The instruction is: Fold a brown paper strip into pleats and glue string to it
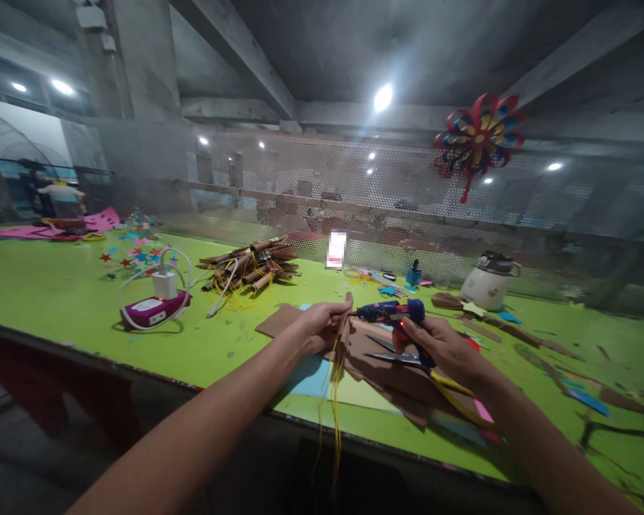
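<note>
My left hand [325,325] pinches a narrow brown cardboard strip [346,318] held nearly upright, with yellow strings [337,400] hanging from it past the table's front edge. In my right hand [443,347] is a dark blue glue gun [383,312], its nozzle pointing left at the strip; whether the tip touches it I cannot tell. A small red light glows on the gun. Below the gun lie open scissors [394,357] with yellow handles, on brown cardboard sheets [383,386]. A light blue sheet [308,378] shows under my left wrist.
On the green table [236,357], a bundle of brown cardboard rolls [252,268] lies behind my left arm. Left of it are a purple power strip [155,311] and paper stars [139,254]. A white kettle [488,282] and a phone [336,250] stand near the mesh screen [327,179].
</note>
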